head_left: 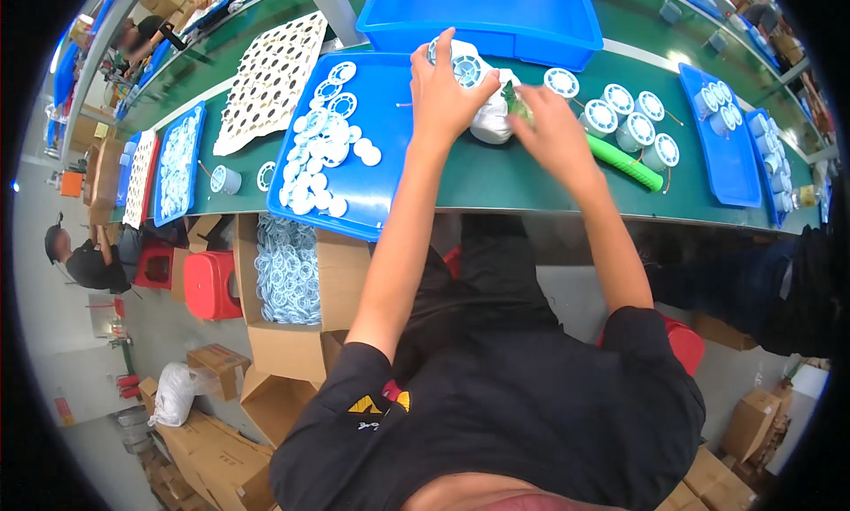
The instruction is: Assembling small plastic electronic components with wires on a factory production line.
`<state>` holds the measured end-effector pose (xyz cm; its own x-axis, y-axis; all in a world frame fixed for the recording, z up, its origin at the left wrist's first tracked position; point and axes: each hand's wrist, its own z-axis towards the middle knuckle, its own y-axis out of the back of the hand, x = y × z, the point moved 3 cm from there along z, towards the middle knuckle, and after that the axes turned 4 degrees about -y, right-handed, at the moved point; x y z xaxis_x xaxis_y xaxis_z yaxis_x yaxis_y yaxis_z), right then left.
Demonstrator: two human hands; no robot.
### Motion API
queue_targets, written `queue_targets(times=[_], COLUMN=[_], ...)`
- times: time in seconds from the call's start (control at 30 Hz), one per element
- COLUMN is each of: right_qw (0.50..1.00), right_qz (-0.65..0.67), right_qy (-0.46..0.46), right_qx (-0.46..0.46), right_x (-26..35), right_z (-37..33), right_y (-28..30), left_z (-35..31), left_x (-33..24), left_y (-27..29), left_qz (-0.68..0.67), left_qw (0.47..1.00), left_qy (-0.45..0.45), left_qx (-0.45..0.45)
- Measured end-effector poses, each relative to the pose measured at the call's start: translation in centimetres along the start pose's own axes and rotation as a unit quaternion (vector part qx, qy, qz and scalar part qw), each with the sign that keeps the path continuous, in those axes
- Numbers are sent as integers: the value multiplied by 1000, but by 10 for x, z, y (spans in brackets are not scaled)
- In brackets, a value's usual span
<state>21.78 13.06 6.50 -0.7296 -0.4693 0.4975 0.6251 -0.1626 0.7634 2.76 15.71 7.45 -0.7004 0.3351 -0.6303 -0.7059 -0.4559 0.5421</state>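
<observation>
My left hand [447, 95] is curled round a light-blue round part with a slotted face [467, 71], its fingers and thumb at the rim. Below that part, a white bundle [492, 121] that looks like cloth or plastic rests on the green table. My right hand [556, 132] is slightly blurred beside the bundle, with thumb and fingers closed at a small green piece [518, 108] whose kind I cannot make out. To its right lies a bright green ribbed tube [627, 163]. Several light-blue cylinders with slotted tops [636, 130] and thin wires stand around the tube.
A blue tray [376, 188] on the left holds white discs and slotted rings. Behind my hands sits a blue bin [482, 37]; a perforated cream sheet [266, 81] lies farther left. Another blue tray [722, 170] is at right. Below the table, an open carton [345, 276] contains light-blue rings.
</observation>
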Motion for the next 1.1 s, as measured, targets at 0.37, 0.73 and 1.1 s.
queue_targets(times=[0.37, 0.73, 1.1], right_qw=[995, 985, 990], right_qz=[-25, -101, -91], right_qy=[-100, -66, 38], right_qx=[16, -124, -96], right_x=[-5, -13, 10], right_z=[-42, -78, 39], right_y=[12, 52, -1], left_z=[12, -8, -67], left_x=[12, -11, 14], left_y=[-24, -14, -14], left_qz=[37, 41, 5], left_qw=[996, 980, 999], left_qy=[-48, -171, 35], left_qx=[60, -97, 2])
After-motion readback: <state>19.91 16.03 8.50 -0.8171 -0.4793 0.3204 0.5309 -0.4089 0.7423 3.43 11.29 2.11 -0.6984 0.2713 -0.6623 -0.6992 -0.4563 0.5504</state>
